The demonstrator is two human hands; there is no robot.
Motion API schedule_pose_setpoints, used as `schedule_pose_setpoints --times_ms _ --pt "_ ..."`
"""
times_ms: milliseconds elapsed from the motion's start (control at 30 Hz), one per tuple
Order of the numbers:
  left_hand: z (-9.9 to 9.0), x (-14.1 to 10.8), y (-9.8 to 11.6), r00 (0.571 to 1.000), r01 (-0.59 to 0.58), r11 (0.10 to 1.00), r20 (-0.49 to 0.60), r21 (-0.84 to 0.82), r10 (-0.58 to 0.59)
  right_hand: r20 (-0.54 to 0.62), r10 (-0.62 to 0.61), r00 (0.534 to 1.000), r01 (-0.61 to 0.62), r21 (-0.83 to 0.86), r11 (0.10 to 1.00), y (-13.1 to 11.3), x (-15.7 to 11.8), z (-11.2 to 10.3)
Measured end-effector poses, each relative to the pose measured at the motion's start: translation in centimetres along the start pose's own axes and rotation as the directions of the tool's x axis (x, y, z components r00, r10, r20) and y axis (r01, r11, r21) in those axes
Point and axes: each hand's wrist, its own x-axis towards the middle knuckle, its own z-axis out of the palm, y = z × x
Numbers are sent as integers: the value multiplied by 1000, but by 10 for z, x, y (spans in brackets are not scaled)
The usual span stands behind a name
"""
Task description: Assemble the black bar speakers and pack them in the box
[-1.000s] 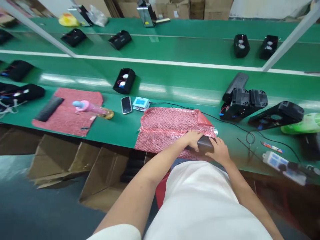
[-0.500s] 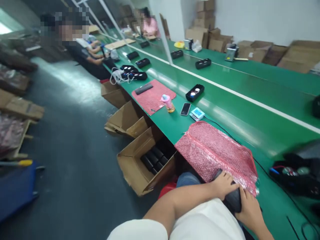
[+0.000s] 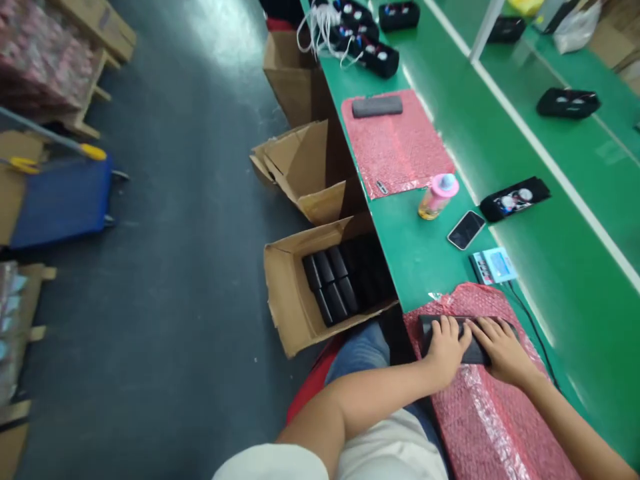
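A long black speaker case (image 3: 473, 355) lies across the pink bubble wrap (image 3: 500, 427) at the bench's near edge. My left hand (image 3: 447, 350) is over its left half, fingers reaching across the top. Over the right half, my right hand (image 3: 505, 350) grips it the same way, with the two hands almost touching. Both palms and fingers hide much of the case, so its underside cannot be seen.
At my left, a cardboard box (image 3: 280, 293) holds several black cases (image 3: 333, 283). A small meter (image 3: 494, 265), a phone (image 3: 466, 230) and a pink bottle (image 3: 439, 196) stand beyond the wrap. An opened speaker (image 3: 515, 199) sits on the green bench.
My view has swung down and toward the left. Both hands have carried the speaker case from the wrap's near edge, by my body, onto the bubble wrap, where it now lies flat.
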Motion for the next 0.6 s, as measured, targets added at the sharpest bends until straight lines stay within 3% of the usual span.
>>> schedule_pose_setpoints --times_ms 67,167,267,300,333,400,467,500,567,600 --pt "-3 12 -10 1000 26 997 9 -67 -26 54 -52 997 52 -5 999 15 15 -1" --pt "-19 23 -42 998 -55 970 -6 -235 55 130 -87 988 86 9 996 31 24 -10" --pt "-31 26 -105 979 -185 825 -32 -534 199 262 -196 945 162 146 976 36 59 -35" --pt "-28 25 -133 985 -155 800 -25 -580 172 302 -276 912 221 205 953 32 83 -45" --pt "-20 23 -163 995 -78 790 7 -609 104 295 -293 910 235 215 948 26 113 -52" --pt "11 15 -225 974 224 776 159 -590 -160 175 -329 928 295 194 936 5 182 -57" --pt "60 3 -283 835 549 693 340 -467 -432 53 -407 912 393 170 904 -18 248 -49" --pt "88 -2 -308 749 659 640 422 -395 -511 60 -440 896 425 170 889 -26 272 -41" --pt "147 -11 -349 618 773 565 546 -289 -566 134 -437 889 403 225 887 -32 299 -21" --pt "176 -12 -364 580 794 551 592 -257 -559 201 -371 907 315 261 912 -30 301 -11"
